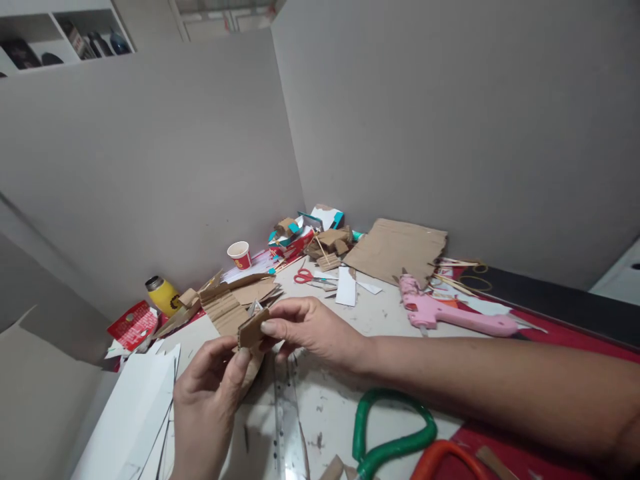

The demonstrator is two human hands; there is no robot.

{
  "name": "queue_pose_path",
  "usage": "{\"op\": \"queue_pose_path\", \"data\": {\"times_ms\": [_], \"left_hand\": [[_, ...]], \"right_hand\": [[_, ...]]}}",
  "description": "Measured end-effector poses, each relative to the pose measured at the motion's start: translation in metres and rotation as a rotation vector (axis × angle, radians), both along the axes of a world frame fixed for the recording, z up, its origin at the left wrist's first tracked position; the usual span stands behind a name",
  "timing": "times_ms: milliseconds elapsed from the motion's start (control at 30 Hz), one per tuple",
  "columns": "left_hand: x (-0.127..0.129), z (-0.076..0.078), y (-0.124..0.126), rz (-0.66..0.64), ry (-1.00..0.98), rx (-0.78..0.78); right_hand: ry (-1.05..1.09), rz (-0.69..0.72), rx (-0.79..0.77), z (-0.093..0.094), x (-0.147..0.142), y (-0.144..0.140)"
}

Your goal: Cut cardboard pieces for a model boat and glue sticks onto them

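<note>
the small cardboard piece [253, 329] was held, tilted, above the worktop [373, 320], between the person's two hands. the left hand [213, 377] grasped its lower left end, the thumb pressed near the lower edge; the right hand [313, 333] pinched its right end, the thumb on the near face. each grip was thus closed on the same piece. beneath and just beside the hands, a clear ruler [287, 417] lay on the worktop. corrugated cardboard [225, 312] lay behind the piece, and white paper sheets [133, 407] lay left of the left hand. near the right forearm, on its far side, stood a pink glue gun [450, 317]; on its near side lay a green handle loop [397, 450]. farther back were red-handled scissors [303, 275], a large cardboard sheet [400, 250], a paper cup [239, 256] and, to the left, a yellow bottle [163, 295].
</note>
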State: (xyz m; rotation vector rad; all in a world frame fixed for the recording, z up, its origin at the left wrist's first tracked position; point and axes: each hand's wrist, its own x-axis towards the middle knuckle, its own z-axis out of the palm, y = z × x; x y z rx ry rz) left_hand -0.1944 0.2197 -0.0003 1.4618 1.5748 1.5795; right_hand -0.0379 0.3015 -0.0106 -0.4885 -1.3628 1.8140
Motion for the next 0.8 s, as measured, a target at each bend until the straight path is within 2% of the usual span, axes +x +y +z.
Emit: {"op": "queue_pose_path", "data": {"times_ms": [200,333,433,633,800], "left_hand": [[0.004,-0.001,-0.005,0.000,0.046,0.009],[0.012,-0.001,-0.009,0.044,0.040,0.090],[0.019,-0.001,-0.011,0.063,-0.011,0.121],[0.024,0.000,-0.012,0.079,-0.098,0.072],[0.020,-0.002,-0.011,0.080,-0.070,0.048]], "right_hand": [[0.098,-0.027,-0.029,0.000,-0.003,-0.006],[0.106,-0.028,-0.026,-0.003,-0.004,-0.009],[0.093,-0.052,0.029,-0.006,-0.004,-0.010],[0.077,-0.062,0.122,-0.010,-0.004,-0.009],[0.075,-0.069,0.202,-0.015,-0.004,-0.008]]}}
